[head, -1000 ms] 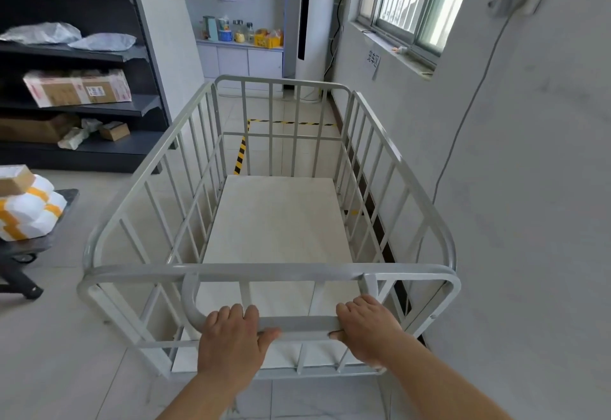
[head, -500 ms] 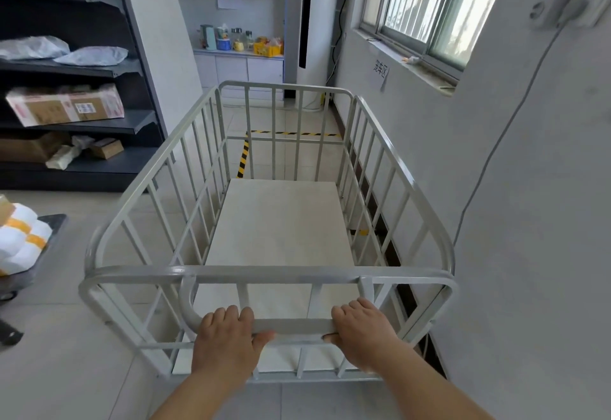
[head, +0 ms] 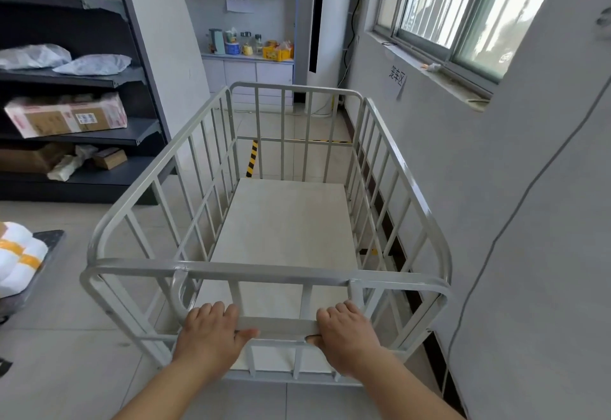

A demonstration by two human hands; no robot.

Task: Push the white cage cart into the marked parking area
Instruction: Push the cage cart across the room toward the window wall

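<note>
The white cage cart [head: 406, 171] stands on the tiled floor in front of me, its barred sides open at the top and its pale deck bare. My left hand [head: 211, 337] and my right hand [head: 345, 333] both grip the low handle bar [head: 277, 324] at the cart's near end. Yellow-and-black floor tape [head: 252, 159] marking the parking area shows through the far bars, running ahead and across by the right wall. The cart's right side runs close along that wall.
Dark shelving [head: 99, 131] with boxes and bags lines the left. A trolley with white sacks [head: 20, 257] sits at the near left. The white wall [head: 496, 204] with a window and a hanging cable is at right. Cabinets [head: 248, 72] and a tall air conditioner [head: 317, 22] stand ahead.
The cart and I have rolled forward: the shelves and the sack trolley slid back to the left, and the tape and cabinets are nearer. Both hands kept their grip.
</note>
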